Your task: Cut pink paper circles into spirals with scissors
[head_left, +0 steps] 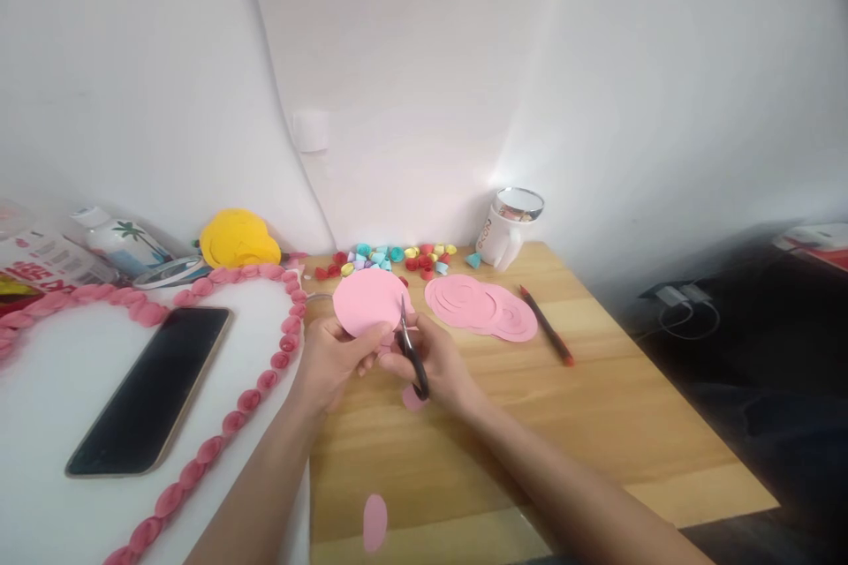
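Centrally, above the wooden table, I see a pink paper circle, pinched between the left hand's thumb and fingers. The right hand's fingers curl around scissors at its right edge. Pink discs and a pen lie rightward; leftward, a phone rests near pink rosettes.

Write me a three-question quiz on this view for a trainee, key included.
1. Which hand holds the scissors?
2. True or false: the phone lies on the white surface.
3. Fill the gap: just right of the pile of pink discs lies a ____.

Key:
1. The right hand.
2. True.
3. Pen.
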`<state>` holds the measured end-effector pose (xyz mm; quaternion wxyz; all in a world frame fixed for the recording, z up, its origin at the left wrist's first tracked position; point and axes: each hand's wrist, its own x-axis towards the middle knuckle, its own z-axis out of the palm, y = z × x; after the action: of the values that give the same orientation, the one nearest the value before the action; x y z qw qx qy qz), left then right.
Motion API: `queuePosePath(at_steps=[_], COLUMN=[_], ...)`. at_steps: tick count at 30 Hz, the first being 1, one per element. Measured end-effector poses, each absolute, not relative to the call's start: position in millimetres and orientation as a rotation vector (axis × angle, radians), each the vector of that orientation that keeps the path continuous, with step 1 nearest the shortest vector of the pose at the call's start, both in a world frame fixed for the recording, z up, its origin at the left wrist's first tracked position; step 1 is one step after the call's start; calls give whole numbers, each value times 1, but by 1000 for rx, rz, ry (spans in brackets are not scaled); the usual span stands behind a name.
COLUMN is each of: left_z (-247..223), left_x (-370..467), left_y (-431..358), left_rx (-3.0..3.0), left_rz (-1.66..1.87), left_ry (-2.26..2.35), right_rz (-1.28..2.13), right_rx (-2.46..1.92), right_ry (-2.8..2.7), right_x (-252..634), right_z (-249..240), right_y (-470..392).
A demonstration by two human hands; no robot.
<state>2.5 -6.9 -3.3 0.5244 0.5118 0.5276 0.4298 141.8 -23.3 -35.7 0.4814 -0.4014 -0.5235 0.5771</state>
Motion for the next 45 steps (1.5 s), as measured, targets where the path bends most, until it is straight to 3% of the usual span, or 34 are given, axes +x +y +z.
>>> queuePosePath(at_steps=[45], left_z=[-4], left_x=[4], left_y=[-7], left_rx=[1203], left_rz=[1037], left_ry=[1248], right_rz=[1490], right_rx=[-913], right_ry=[-1263], right_x=[141], right_z=[-42], right_y=[-23])
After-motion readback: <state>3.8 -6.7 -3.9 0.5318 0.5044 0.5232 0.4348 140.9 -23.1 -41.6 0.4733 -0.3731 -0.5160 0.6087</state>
